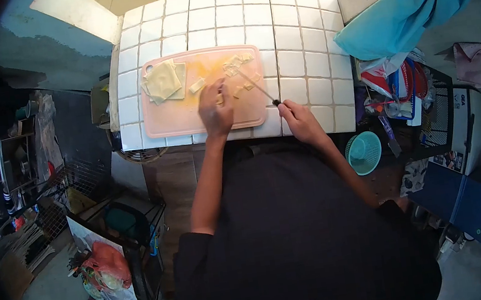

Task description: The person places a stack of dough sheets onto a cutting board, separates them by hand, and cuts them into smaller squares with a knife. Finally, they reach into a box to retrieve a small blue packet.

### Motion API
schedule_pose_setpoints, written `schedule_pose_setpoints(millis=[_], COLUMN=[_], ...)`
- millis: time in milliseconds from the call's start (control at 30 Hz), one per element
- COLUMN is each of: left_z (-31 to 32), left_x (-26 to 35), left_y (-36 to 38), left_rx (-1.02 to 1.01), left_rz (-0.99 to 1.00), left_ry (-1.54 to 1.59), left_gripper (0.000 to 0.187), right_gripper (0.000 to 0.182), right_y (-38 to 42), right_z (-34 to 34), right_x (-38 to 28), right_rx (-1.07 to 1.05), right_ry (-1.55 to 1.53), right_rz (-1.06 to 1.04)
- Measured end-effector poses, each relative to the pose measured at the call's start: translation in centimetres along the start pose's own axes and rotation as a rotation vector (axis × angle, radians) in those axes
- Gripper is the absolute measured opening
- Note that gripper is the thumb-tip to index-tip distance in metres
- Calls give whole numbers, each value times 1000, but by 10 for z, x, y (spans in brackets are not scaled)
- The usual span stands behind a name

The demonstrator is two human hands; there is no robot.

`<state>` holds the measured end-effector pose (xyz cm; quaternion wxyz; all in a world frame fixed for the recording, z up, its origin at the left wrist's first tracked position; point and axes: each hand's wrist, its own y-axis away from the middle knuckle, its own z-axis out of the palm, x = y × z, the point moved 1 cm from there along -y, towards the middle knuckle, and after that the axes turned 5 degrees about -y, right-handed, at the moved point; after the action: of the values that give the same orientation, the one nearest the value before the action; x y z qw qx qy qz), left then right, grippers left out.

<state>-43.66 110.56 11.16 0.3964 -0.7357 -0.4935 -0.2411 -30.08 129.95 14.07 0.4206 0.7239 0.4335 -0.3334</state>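
A pink cutting board (188,123) lies on the white tiled counter. On its left part rests a stack of pale yellow square sheets (163,81). Small cut pieces (245,58) are scattered over its right part. My right hand (302,121) is closed around the black handle of a knife (258,88), whose blade points up and left over the pieces. Over the middle of the board, my left hand (216,107) has its fingers bent beside a few small pieces; what its fingers touch is too blurred to make out.
The tiled counter (290,40) reaches beyond the board. A turquoise cloth (396,20) hangs at the right, above a pile of bags and packets. Below it is a green plastic basket (364,153). Red plastic bags (108,264) lie at the lower left.
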Motion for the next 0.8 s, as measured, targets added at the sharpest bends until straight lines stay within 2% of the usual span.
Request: schedule_pose_setpoints(millis=[33,133,167,300,367,400,500,567,600,667,700,767,800], left_z=[-10,-33,-39,-48,-50,-50,-49,-48,-48,-49,-49,-50,-51], left_x=[-3,-19,-23,-20,-10,-7,-6,-7,-7,-8,-8,-8,-8], left_y=[1,7,9,16,15,15,15,13,13,13,13,12,11], left_rx=[96,141,105,38,-84,-83,-201,-208,-206,-188,-186,36,33], left_rz=[-8,-97,-125,-98,-29,-32,-8,25,21,43,38,-59,-60], left_ry=[-63,-208,-272,-381,-406,-409,-385,-414,-412,-390,-392,-410,-409], left_gripper=[13,13,14,20,23,23,31,29,29,22,22,21,21], right_gripper=[40,41,41,41,41,41,41,39,39,38,38,37,37], right_y=[4,14,15,2,-8,-10,-12,-12,-10,-3,-1,2,2], right_z=[-2,-5,-5,-1,-5,-6,-6,-3,-3,-2,0,3,6], right_x=[0,-10,-12,7,-1,-5,-13,-11,-11,-19,-20,-21,-20], right_rx=[-73,-197,-252,-214,-84,-88,-139,-291,-293,-218,-223,-212,-212], right_ry=[80,188,223,157,214,213,136,124,128,360,361,237,237], right_rz=[-3,25,54,2,51,50,28,-33,-33,-69,-70,-94,-90])
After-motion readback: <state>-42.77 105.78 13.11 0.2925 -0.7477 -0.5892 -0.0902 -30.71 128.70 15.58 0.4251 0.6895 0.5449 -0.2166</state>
